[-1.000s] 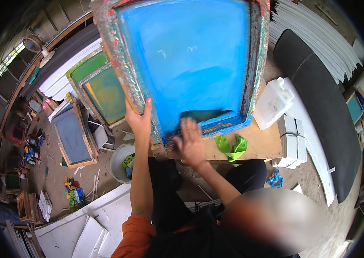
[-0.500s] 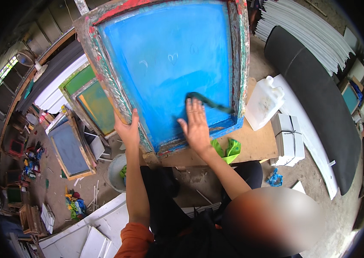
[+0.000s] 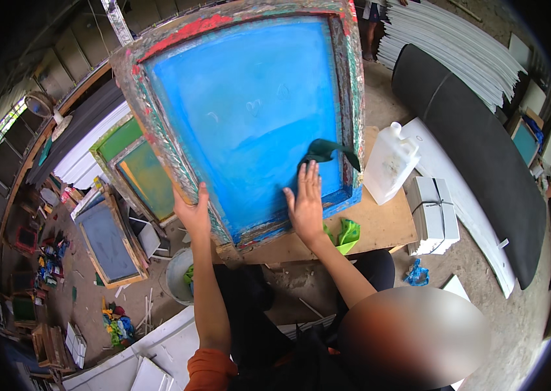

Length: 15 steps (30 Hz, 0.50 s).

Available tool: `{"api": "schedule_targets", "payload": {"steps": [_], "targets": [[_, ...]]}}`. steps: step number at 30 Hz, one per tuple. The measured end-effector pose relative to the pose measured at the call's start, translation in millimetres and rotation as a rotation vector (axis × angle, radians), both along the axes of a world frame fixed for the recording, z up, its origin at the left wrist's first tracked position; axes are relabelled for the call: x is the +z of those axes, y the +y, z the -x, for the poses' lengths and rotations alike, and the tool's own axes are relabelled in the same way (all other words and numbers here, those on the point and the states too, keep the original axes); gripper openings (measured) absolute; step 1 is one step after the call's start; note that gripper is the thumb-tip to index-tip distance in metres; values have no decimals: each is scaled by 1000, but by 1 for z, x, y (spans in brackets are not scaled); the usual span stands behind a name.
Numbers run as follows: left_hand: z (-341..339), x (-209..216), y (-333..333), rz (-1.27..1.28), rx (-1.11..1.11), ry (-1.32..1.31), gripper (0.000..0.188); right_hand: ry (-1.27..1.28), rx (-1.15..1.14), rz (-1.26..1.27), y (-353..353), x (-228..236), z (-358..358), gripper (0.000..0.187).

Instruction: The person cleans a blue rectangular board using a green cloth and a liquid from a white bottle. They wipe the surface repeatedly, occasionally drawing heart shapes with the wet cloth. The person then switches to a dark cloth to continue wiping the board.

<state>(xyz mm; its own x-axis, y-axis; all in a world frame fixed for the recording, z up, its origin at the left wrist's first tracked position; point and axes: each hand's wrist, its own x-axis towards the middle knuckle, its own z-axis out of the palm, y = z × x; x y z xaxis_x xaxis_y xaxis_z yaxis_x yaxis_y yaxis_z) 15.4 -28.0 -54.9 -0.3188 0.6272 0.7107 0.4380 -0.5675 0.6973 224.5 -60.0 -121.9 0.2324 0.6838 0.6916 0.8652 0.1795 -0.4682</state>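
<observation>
A screen-printing frame (image 3: 153, 133) with chipped, paint-streaked wooden edges stands tilted up in front of me, its mesh (image 3: 256, 72) coated blue. My left hand (image 3: 193, 212) is closed around the frame's lower left side. Against the lower right part of the mesh, my right hand (image 3: 306, 203) presses a bunched dark green cloth (image 3: 324, 150) under its fingertips, the thumb spread out to the left. The cloth's free end sticks out to the right. A deeper blue patch covers the lower mesh, and faint heart-like marks show above it.
The frame rests on a wooden board (image 3: 386, 225), beside a translucent jug (image 3: 392, 163) and a bright green cloth (image 3: 348, 236). A bucket (image 3: 177, 277) stands below left. Other frames (image 3: 109, 234) lean at left. Bundled white sheets (image 3: 433, 208) and a black roll (image 3: 477, 150) lie right.
My right hand and the dark green cloth have moved right across the mesh and slightly down. The cloth's free end has lifted. My left hand keeps its grip.
</observation>
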Motion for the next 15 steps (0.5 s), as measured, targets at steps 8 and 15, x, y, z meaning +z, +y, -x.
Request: {"api": "schedule_targets", "payload": {"steps": [8, 15], "targets": [[-4, 10, -10, 168, -81, -117, 70, -124, -87, -147, 34, 53, -50, 54], [10, -9, 6, 120, 38, -12, 75, -67, -58, 73, -14, -20, -37, 62]]}}
